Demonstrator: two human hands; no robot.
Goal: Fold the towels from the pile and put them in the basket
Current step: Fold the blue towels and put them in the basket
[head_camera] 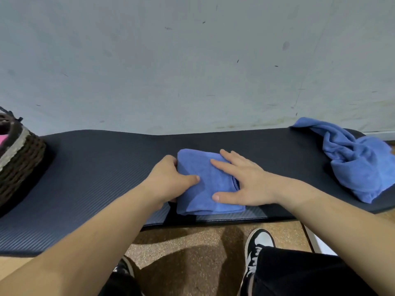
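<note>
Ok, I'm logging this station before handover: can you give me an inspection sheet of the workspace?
Surface: dark ribbed mat under the job's things.
Job's things: folded blue towel at centre; crumpled blue towel far right; woven basket far left, something pink inside.
Clutter: nothing seen.
Hands: left hand grips the folded towel's left edge; right hand rests flat on it.
Cables: nothing seen.
Surroundings: scuffed grey wall behind; brown floor and shoes below.

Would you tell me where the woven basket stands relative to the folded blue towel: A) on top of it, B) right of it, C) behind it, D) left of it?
D: the woven basket sits at the left end of the mat, the folded blue towel mid-mat.
</note>
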